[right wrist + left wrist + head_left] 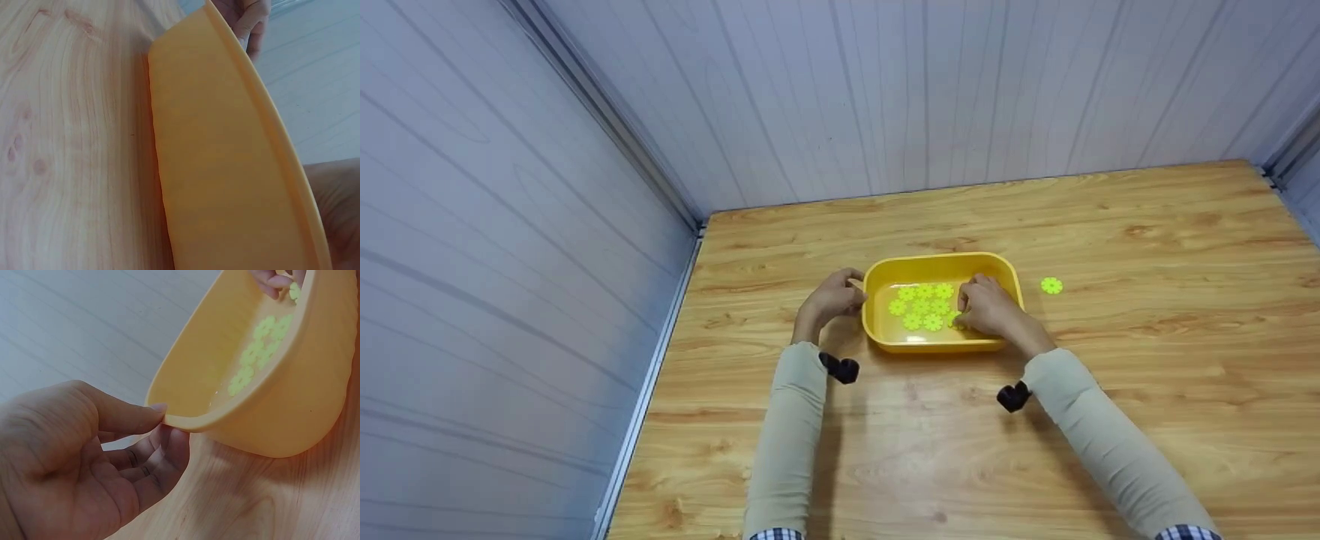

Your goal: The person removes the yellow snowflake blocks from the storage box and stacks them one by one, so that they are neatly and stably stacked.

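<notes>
A yellow plastic basin (934,347) stands on the wooden table. Flat yellow-green flower-shaped pieces (921,306) lie in rows on its floor. At the basin's left end, my left hand (834,296) pinches the rim between thumb and fingers, as the left wrist view shows closely. Reaching over the near right rim, my right hand (988,307) is inside the basin with curled fingers. Its fingertips hold a flower-shaped piece (955,320) low by the floor, partly covered by the hand. In the right wrist view the basin's wall (219,135) hides those fingertips.
One more flower-shaped piece (1051,285) lies on the table (1155,300) to the right of the basin. Pale panelled walls (885,97) border the table at the back and left. A black wrist camera (840,368) sticks out from the left sleeve, another (1013,397) from the right.
</notes>
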{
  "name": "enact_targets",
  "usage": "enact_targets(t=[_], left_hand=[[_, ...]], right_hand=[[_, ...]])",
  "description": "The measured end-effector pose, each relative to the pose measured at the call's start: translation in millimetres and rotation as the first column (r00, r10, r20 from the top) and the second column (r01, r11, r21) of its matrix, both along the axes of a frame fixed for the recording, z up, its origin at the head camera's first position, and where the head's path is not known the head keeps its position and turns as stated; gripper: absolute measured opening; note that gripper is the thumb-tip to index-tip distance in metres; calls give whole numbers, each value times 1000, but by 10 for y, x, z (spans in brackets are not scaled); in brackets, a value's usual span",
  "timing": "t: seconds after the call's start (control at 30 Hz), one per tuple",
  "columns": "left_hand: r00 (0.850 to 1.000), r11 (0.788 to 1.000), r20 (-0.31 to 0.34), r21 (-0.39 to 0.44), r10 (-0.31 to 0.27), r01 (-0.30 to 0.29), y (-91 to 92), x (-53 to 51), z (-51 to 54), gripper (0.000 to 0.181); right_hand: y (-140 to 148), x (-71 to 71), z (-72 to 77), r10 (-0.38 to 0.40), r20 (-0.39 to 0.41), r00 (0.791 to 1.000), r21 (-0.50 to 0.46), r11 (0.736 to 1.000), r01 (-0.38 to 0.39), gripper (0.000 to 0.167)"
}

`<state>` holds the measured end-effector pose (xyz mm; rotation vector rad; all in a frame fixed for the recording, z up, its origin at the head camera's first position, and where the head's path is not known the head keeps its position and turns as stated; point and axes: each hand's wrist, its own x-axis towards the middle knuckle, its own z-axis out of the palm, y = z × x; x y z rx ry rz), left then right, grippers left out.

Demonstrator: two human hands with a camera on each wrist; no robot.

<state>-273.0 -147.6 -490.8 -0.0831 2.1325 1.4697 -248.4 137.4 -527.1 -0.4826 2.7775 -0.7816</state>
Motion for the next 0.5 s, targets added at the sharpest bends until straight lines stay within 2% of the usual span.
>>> enact_targets(t=[0.23, 0.5], left_hand=[[1000, 1000, 7, -10, -3, 3, -8, -1, -10, 44], [1000, 1000, 11, -17, 5, -5, 4, 3, 0, 42]], right_hand=[[14, 0, 38, 9, 82, 997, -100, 995, -1, 17], [47, 30, 94, -13, 92, 996, -256, 966, 36, 16]])
